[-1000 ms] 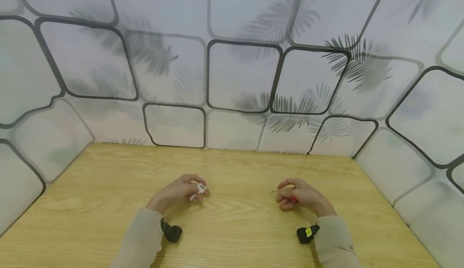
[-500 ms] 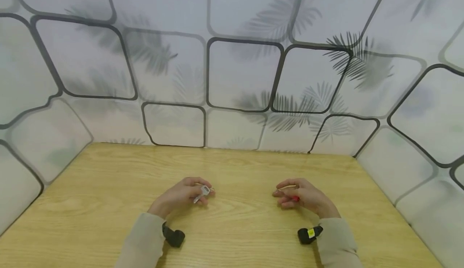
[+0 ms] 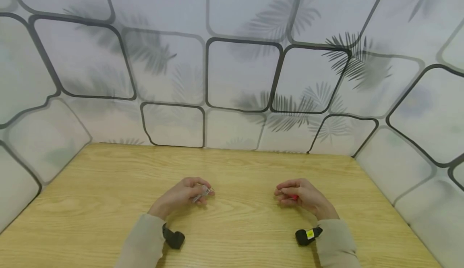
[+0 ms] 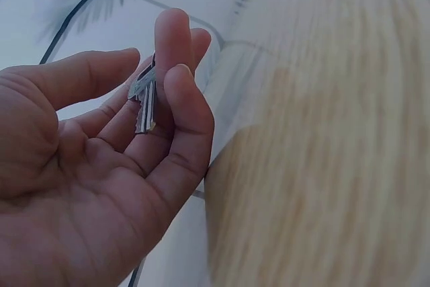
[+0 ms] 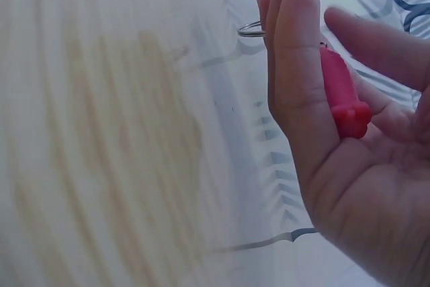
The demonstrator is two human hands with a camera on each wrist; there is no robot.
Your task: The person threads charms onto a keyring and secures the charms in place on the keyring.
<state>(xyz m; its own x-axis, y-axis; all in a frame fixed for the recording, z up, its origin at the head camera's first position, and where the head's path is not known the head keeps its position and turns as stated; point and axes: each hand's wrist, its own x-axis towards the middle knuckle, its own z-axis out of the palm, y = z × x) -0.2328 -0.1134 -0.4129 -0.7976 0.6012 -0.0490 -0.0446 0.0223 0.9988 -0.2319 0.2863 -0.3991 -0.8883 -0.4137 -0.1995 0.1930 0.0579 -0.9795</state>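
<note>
Pale walls [image 3: 243, 78] with rounded outlines [image 3: 207, 78] and grey leaf fronds [image 3: 291, 104], behind and beside a yellowish wood-grain tabletop [image 3: 239, 231].

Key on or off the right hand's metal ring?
Off: left hand holds the key, right hand holds the metal ring, and the hands are apart.

Leaf-printed backdrop [image 3: 239, 76] behind a wood-grain tabletop [image 3: 239, 227]

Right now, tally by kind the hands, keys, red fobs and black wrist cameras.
Left hand and right hand: 2
Keys: at least 1, others may be hidden
Red fob: 1
Black wrist cameras: 2
Total: at least 6
</note>
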